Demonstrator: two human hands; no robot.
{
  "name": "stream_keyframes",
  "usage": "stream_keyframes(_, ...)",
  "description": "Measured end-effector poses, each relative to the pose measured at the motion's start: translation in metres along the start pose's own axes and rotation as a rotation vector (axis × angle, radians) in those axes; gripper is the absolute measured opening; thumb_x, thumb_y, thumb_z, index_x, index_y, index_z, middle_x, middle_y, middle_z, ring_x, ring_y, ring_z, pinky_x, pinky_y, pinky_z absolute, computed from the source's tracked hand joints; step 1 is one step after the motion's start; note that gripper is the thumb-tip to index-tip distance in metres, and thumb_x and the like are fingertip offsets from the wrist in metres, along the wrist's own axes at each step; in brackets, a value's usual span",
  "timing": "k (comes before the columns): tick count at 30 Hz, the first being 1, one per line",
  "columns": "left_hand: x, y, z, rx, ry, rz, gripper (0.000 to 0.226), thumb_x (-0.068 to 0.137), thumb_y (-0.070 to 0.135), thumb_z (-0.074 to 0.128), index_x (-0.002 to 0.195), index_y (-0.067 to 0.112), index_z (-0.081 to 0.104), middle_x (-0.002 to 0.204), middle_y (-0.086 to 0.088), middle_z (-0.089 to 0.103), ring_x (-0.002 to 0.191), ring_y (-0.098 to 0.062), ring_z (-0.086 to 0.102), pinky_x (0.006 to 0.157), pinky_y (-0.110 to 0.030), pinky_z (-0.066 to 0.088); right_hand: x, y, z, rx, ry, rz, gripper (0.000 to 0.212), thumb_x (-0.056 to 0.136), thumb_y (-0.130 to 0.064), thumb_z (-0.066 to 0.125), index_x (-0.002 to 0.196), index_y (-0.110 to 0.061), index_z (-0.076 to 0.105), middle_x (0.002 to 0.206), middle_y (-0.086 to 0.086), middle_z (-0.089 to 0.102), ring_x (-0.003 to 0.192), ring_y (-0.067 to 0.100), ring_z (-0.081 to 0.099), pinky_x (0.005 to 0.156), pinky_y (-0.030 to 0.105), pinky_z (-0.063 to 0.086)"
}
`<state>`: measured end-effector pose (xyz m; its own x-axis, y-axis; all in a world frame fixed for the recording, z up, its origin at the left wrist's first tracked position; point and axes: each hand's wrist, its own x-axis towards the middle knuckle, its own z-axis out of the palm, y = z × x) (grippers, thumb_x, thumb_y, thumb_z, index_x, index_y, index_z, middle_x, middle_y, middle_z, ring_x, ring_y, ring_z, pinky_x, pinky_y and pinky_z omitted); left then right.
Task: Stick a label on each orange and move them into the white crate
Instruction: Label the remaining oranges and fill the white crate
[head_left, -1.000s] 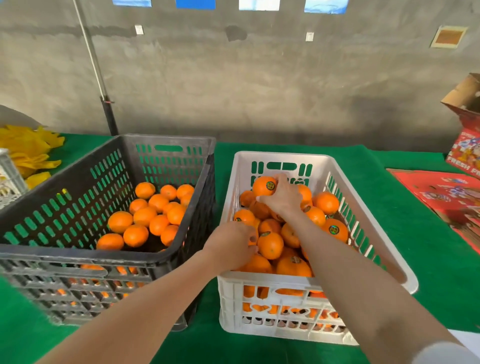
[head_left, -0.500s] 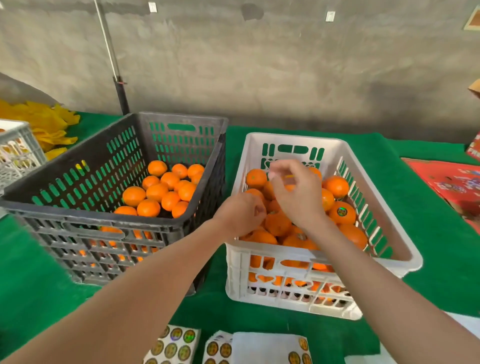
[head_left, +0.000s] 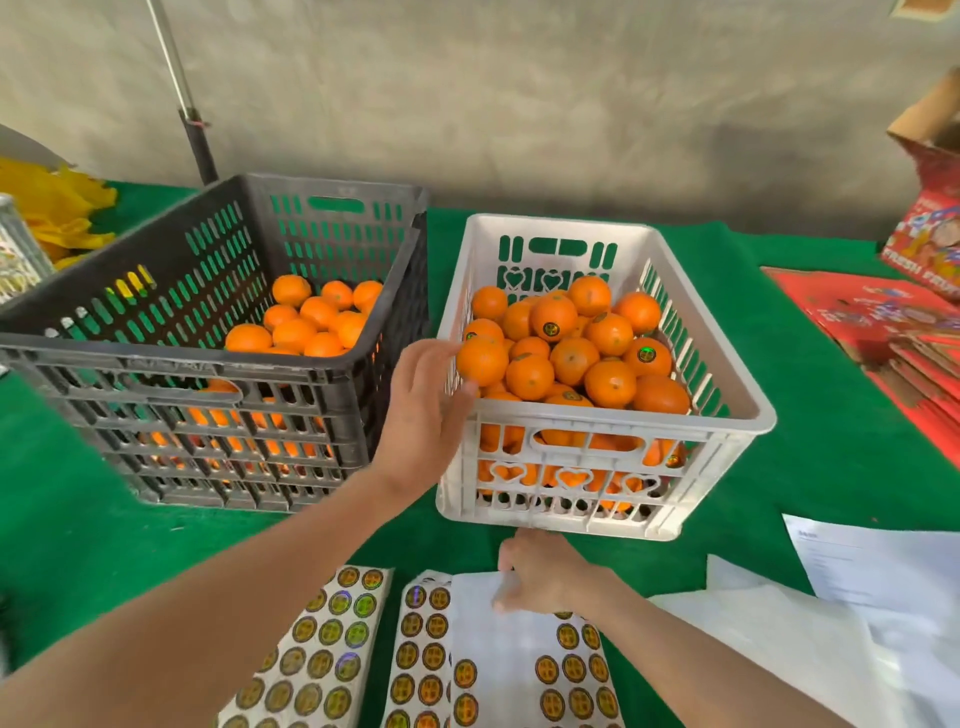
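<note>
Oranges (head_left: 571, 353) fill the white crate (head_left: 613, 415) on the right, and more sit in the dark crate (head_left: 208, 364) on the left. The left hand (head_left: 426, 410) holds one orange (head_left: 482, 359) over the white crate's near left corner. The right hand (head_left: 545, 571) pinches at a sheet of round labels (head_left: 498, 654) lying near the person on the green table (head_left: 78, 545).

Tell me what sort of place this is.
Probably a fruit packing or sorting station: a black crate and a white crate of oranges on green cloth, sticker sheets in front, and printed red fruit cartons alongside.
</note>
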<state>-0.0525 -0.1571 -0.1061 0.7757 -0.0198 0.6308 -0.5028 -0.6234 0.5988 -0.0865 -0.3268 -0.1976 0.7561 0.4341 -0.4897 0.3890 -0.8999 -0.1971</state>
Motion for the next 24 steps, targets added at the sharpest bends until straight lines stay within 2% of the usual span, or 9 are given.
stream_keyframes(2,-0.037,-0.003,-0.002,0.022,0.053,0.060,0.041,0.093,0.017,0.054,0.126,-0.006,0.045,0.129,-0.017,0.039,0.126,-0.019,0.036,0.109,-0.020,0.031,-0.001,0.002,0.000,0.069,0.046,-0.023,0.032,0.082,-0.034,0.066,0.094,-0.006,0.058,0.095,0.005,0.056,0.088,0.023,0.052,0.077,0.035,0.043)
stream_keyframes(4,-0.071,-0.007,-0.001,0.009,-0.022,-0.026,0.045,0.087,0.011,0.064,0.127,0.001,0.045,0.129,-0.008,0.042,0.126,-0.015,0.039,0.107,-0.023,0.036,-0.003,0.008,-0.004,0.219,0.105,-0.054,0.018,0.086,-0.029,0.063,0.086,-0.013,0.054,0.086,-0.004,0.049,0.085,0.019,0.048,0.074,0.031,0.039)
stream_keyframes(8,-0.103,-0.008,0.012,-0.133,-0.471,-0.688,0.034,0.082,0.026,0.073,0.106,0.032,0.050,0.092,0.019,0.060,0.086,-0.002,0.061,0.064,-0.009,0.048,-0.010,0.021,-0.021,0.452,0.264,-0.109,0.025,0.088,-0.022,0.064,0.074,-0.020,0.044,0.077,-0.011,0.042,0.080,0.017,0.044,0.068,0.028,0.032)
stream_keyframes(10,-0.105,-0.012,0.021,-0.158,-0.612,-0.892,0.012,0.082,0.021,0.072,0.083,0.025,0.061,0.066,0.014,0.064,0.065,-0.003,0.063,0.054,-0.010,0.048,-0.013,0.022,-0.025,0.450,0.321,-0.123,0.024,0.089,-0.022,0.063,0.076,-0.019,0.044,0.079,-0.002,0.046,0.078,0.020,0.045,0.066,0.030,0.030)
stream_keyframes(12,-0.108,-0.015,0.027,-0.214,-0.630,-1.021,0.011,0.083,0.010,0.069,0.073,0.012,0.065,0.056,0.006,0.066,0.054,-0.009,0.065,0.054,-0.018,0.053,-0.017,0.019,-0.023,0.387,0.398,-0.112,0.015,0.089,-0.024,0.064,0.088,-0.017,0.050,0.089,0.002,0.054,0.086,0.023,0.052,0.071,0.031,0.036)
stream_keyframes(14,-0.110,-0.015,0.029,-0.239,-0.597,-1.087,0.013,0.084,0.005,0.068,0.072,0.006,0.064,0.056,0.000,0.066,0.051,-0.013,0.065,0.053,-0.022,0.053,-0.025,0.008,-0.010,0.229,0.634,-0.145,0.026,0.082,-0.020,0.071,0.104,-0.013,0.060,0.103,0.006,0.060,0.099,0.026,0.056,0.083,0.034,0.043)
stream_keyframes(17,-0.111,-0.015,0.028,-0.212,-0.588,-1.076,0.019,0.085,0.004,0.066,0.068,0.007,0.059,0.056,-0.003,0.061,0.049,-0.013,0.058,0.050,-0.021,0.049,-0.037,-0.013,0.016,0.116,0.894,-0.266,0.026,0.068,-0.019,0.081,0.090,-0.012,0.069,0.095,0.008,0.063,0.090,0.029,0.060,0.080,0.038,0.046)
stream_keyframes(20,-0.112,-0.015,0.027,-0.221,-0.606,-1.105,0.019,0.089,0.007,0.063,0.071,0.007,0.056,0.058,-0.004,0.058,0.047,-0.012,0.054,0.047,-0.019,0.047,-0.041,-0.024,0.035,0.034,0.918,-0.226,0.020,0.064,-0.031,0.081,0.078,-0.021,0.072,0.091,0.001,0.063,0.087,0.023,0.060,0.082,0.032,0.034)
stream_keyframes(24,-0.114,-0.015,0.025,-0.299,-0.611,-1.160,0.016,0.091,0.008,0.060,0.076,0.004,0.059,0.057,-0.005,0.058,0.046,-0.011,0.055,0.049,-0.019,0.049,-0.042,-0.038,0.048,0.104,0.874,-0.171,0.023,0.053,-0.033,0.089,0.066,-0.025,0.072,0.071,-0.008,0.061,0.066,0.012,0.061,0.069,0.022,0.050)
